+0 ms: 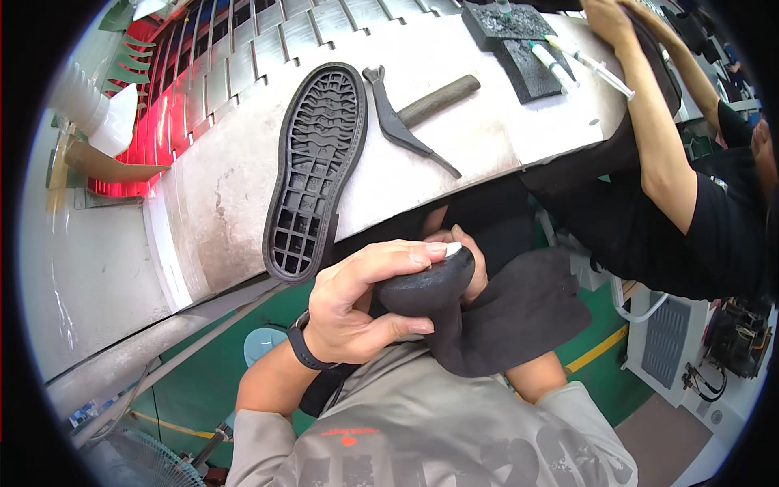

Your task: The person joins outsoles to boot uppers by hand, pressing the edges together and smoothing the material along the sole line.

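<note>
While the left hand point(345, 302) and right hand point(478, 266) grip one rounded, black upper point(423, 292), one gridded sole point(320, 162) lies at eleven o'clock, one wood-handled hammer point(393, 124) at twelve.

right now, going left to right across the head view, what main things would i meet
white hose → sole → dark piece held in the hands → co-worker's arm. The hammer is left out, since it overlaps the dark piece from side to side.
</note>
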A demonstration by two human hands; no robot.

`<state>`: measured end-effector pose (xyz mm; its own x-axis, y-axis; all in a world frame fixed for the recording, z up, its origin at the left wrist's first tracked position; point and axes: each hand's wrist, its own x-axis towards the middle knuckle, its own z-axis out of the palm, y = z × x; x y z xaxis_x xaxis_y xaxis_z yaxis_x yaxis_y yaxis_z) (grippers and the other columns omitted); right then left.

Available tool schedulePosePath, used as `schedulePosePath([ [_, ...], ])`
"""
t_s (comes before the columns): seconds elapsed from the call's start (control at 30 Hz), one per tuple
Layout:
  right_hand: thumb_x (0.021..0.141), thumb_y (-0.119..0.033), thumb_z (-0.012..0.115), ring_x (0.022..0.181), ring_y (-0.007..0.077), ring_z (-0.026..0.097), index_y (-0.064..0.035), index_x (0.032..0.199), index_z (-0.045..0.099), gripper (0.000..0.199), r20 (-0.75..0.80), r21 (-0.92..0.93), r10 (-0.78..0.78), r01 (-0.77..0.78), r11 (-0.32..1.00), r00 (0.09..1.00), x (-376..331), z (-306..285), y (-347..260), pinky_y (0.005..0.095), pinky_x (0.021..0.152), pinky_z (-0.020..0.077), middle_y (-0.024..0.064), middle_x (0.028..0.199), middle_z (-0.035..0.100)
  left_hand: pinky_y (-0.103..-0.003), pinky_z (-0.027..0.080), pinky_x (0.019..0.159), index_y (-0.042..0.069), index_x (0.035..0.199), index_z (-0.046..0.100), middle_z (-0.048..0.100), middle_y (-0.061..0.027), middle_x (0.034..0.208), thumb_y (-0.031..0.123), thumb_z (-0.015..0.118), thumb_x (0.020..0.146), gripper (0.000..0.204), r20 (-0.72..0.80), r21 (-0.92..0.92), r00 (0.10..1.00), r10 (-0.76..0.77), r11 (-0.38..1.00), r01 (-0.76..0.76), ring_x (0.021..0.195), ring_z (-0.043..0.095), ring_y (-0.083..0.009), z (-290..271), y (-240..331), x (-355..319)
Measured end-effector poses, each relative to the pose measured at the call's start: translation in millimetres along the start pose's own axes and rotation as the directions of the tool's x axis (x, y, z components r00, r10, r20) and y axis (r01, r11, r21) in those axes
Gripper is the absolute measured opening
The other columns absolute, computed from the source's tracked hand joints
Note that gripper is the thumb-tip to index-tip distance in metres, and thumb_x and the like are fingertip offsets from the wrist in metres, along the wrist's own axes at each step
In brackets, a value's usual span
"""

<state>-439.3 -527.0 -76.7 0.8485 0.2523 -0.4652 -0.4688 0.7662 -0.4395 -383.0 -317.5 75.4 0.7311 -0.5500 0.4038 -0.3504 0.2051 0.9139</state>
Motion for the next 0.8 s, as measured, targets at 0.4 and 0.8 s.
schedulePosePath([
  [0.4,0.107,-0.035,0.049,0.096,0.0284,0.074,0.0067,0.105,0.074,0.049,0.078,-0.044,-0.202,0.206,0.978,0.976,8,-21,8,0.0396,0.095,0.0577,0.0239,0.104,0.078,-0.056,0.047,0.119,-0.007,0.148,0.052,0.068,-0.0278,0.139,0.021,0.095,0.085,0.081,0.146,-0.006,0.988,-0.046,0.999,0.048,0.135,0.064,-0.0430,-14,20,20],
  [0.8,0.111,-0.043,0.040,0.099,0.0270,0.078,0.0000,0.133,0.069,0.057,0.086,0.179,0.092,-0.106,0.978,0.992,12,-12,7,0.0388,0.082,0.0657,0.0150,0.117,0.077,-0.037,0.056,0.098,0.003,0.134,0.071,0.076,-0.0156,0.110,0.018,0.082,0.093,0.044,-0.213,0.829,0.971,-0.110,0.505,0.239,0.106,0.073,-0.0267,-141,-52,116],
])
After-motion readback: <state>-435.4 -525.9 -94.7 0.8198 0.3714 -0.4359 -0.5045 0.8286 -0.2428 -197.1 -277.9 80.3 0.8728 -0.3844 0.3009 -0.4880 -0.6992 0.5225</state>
